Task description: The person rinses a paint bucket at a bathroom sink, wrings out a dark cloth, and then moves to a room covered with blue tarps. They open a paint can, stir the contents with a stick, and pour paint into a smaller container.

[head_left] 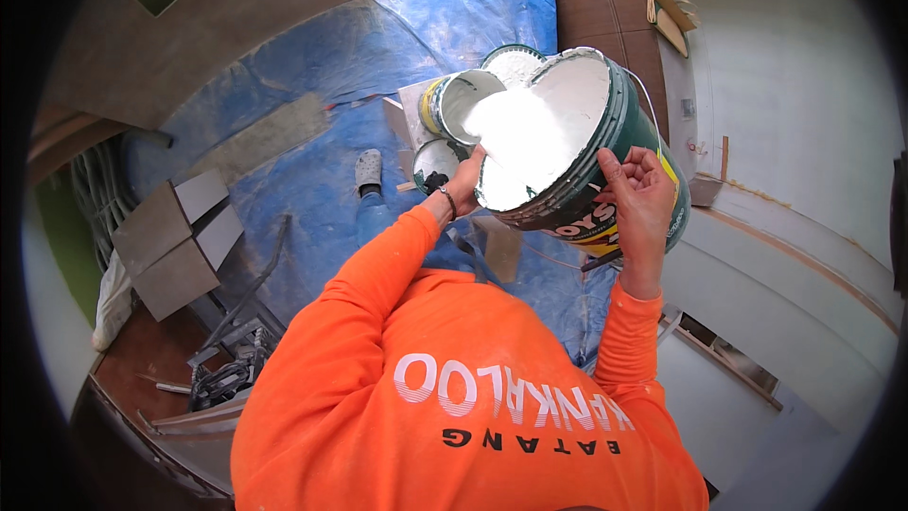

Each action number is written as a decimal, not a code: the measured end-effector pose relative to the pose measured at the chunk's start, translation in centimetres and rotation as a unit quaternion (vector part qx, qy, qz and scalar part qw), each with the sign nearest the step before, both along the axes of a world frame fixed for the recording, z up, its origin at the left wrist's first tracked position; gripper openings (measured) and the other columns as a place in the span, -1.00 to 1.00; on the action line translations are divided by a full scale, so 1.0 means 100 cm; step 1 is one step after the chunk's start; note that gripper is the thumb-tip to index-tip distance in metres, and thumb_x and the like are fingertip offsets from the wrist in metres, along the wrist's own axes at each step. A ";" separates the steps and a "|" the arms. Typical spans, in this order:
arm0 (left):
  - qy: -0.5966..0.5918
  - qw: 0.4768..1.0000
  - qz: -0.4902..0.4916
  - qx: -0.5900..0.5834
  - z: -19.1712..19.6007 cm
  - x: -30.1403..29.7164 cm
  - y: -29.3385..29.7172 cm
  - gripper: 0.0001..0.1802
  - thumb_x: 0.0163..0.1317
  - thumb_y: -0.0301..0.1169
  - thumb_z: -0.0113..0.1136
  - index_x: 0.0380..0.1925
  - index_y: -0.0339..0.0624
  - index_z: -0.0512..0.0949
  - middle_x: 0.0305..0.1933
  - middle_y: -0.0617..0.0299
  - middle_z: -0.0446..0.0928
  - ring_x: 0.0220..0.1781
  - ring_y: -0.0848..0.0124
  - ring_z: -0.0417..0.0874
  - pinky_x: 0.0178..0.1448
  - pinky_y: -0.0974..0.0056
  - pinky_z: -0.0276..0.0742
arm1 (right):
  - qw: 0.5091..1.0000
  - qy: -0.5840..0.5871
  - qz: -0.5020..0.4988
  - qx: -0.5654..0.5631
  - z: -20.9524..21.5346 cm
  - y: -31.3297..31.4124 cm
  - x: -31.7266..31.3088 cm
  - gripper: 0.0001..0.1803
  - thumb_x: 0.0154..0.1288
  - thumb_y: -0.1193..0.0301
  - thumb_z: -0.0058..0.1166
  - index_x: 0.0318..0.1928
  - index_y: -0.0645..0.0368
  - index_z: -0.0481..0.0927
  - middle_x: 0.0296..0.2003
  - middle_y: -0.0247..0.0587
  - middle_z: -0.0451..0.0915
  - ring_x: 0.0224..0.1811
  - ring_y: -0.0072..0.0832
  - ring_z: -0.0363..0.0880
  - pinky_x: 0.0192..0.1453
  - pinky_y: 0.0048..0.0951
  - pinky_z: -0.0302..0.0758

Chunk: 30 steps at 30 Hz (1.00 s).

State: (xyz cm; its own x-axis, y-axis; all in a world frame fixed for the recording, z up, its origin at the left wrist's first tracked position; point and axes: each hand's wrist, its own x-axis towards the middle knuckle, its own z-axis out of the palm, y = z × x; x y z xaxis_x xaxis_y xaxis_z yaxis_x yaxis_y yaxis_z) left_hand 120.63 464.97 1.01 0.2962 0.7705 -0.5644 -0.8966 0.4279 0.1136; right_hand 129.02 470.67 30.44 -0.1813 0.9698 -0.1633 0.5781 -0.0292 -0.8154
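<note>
A large dark green paint bucket [591,213] is tilted on its side in front of me, its mouth to the left. White paint [515,147] lies along its inside and lower lip, overexposed in the middle. My left hand [462,187] grips the lower rim, its fingers partly hidden. My right hand [643,213] is closed against the bucket's outer side, below the rim. The wire handle [648,90] loops over the far side. Just beyond the lip stands a smaller can [433,109] with a whitened inside; whether paint runs into it is lost in glare.
Behind stands another white-coated bucket [514,61]. A paint-smeared round container [430,156] is by my left hand. Blue plastic sheeting [312,147] covers the floor. An open cardboard box [175,246] lies left, near metal gear [232,364]. A brown padded panel [605,9] stands beyond.
</note>
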 end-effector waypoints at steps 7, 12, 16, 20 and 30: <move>0.006 1.000 -0.020 0.003 -0.001 0.001 -0.002 -0.26 0.65 0.11 -0.42 0.47 -0.29 0.25 0.42 0.09 0.47 0.34 0.26 0.59 0.37 0.12 0.55 | 1.000 -0.002 0.000 0.007 -0.002 -0.001 0.002 -0.67 0.34 0.35 0.41 -0.18 0.29 0.51 -0.46 -0.42 0.50 -0.50 -0.78 0.47 -0.50 -0.67 0.57; -0.002 1.000 -0.011 0.019 -0.008 0.005 -0.002 -0.26 0.65 0.10 -0.44 0.47 -0.28 0.25 0.42 0.10 0.47 0.34 0.27 0.59 0.37 0.13 0.56 | 1.000 -0.007 0.001 0.009 0.001 -0.002 0.000 -0.67 0.35 0.34 0.41 -0.18 0.28 0.51 -0.47 -0.42 0.49 -0.50 -0.78 0.46 -0.50 -0.67 0.57; 0.007 1.000 -0.011 0.017 -0.006 0.006 0.000 -0.26 0.65 0.10 -0.44 0.48 -0.28 0.25 0.42 0.10 0.47 0.35 0.27 0.59 0.36 0.13 0.56 | 1.000 -0.007 0.002 0.012 0.001 -0.002 -0.001 -0.68 0.35 0.35 0.40 -0.18 0.28 0.51 -0.47 -0.42 0.49 -0.50 -0.78 0.47 -0.50 -0.67 0.57; -0.002 1.000 -0.009 0.017 -0.003 0.003 0.000 -0.27 0.66 0.10 -0.43 0.47 -0.27 0.26 0.42 0.10 0.48 0.34 0.26 0.60 0.35 0.11 0.58 | 1.000 -0.009 0.003 0.017 0.000 -0.002 0.000 -0.68 0.35 0.35 0.40 -0.18 0.28 0.52 -0.47 -0.42 0.50 -0.50 -0.79 0.47 -0.49 -0.67 0.57; 0.034 0.999 -0.006 0.041 -0.012 0.001 -0.004 -0.19 0.58 0.24 -0.35 0.45 -0.22 0.29 0.38 0.12 0.51 0.31 0.27 0.63 0.30 -0.01 0.61 | 1.000 0.001 -0.011 0.008 -0.003 0.001 0.004 -0.66 0.34 0.33 0.41 -0.17 0.29 0.53 -0.47 -0.43 0.50 -0.50 -0.78 0.47 -0.49 -0.67 0.58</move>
State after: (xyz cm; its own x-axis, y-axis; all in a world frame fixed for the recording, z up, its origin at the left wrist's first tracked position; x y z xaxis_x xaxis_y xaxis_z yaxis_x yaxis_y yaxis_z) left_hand 120.76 464.56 -0.23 0.2688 0.8119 -0.5183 -0.8803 0.4255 0.2100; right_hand 129.47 470.74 30.17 -0.1607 0.9759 -0.1474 0.5761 -0.0285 -0.8169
